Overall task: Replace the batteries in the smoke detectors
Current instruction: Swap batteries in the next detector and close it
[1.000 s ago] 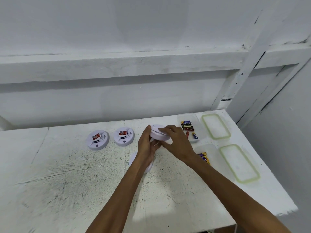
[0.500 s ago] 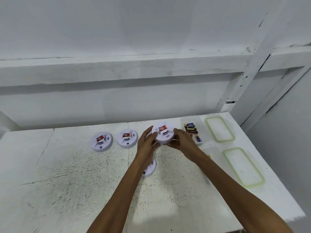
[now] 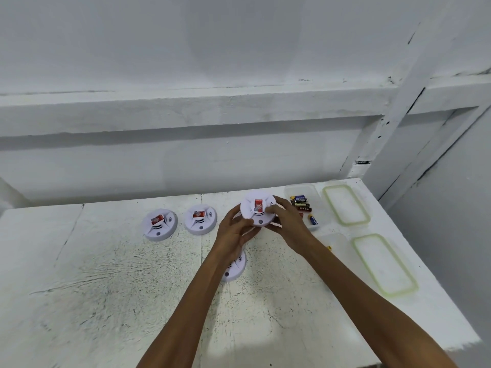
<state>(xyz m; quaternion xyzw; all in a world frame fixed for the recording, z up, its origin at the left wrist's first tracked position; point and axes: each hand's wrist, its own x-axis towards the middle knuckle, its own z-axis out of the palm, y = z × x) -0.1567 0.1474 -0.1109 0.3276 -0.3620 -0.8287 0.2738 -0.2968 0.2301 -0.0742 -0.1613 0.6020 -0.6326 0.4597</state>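
Both hands hold one round white smoke detector [image 3: 257, 208] above the table, its red-labelled face tilted toward me. My left hand [image 3: 235, 232] grips its left and lower rim; my right hand [image 3: 288, 221] grips its right side. Two more detectors lie face up on the white table [image 3: 106, 288]: one at the far left [image 3: 159, 224] and one beside it [image 3: 200, 219]. Another detector [image 3: 235, 266] lies under my left forearm, half hidden. Several batteries [image 3: 301, 203] lie in a clear container [image 3: 320, 208] to the right.
Two green-rimmed lids [image 3: 345, 204] [image 3: 382, 264] lie near the table's right edge. A second clear container [image 3: 332, 241] sits behind my right forearm, with something yellow in it. A white wall with a ledge rises behind the table.
The held detector has been turned from edge-on to face up and lifted a little; both hands stay on it.
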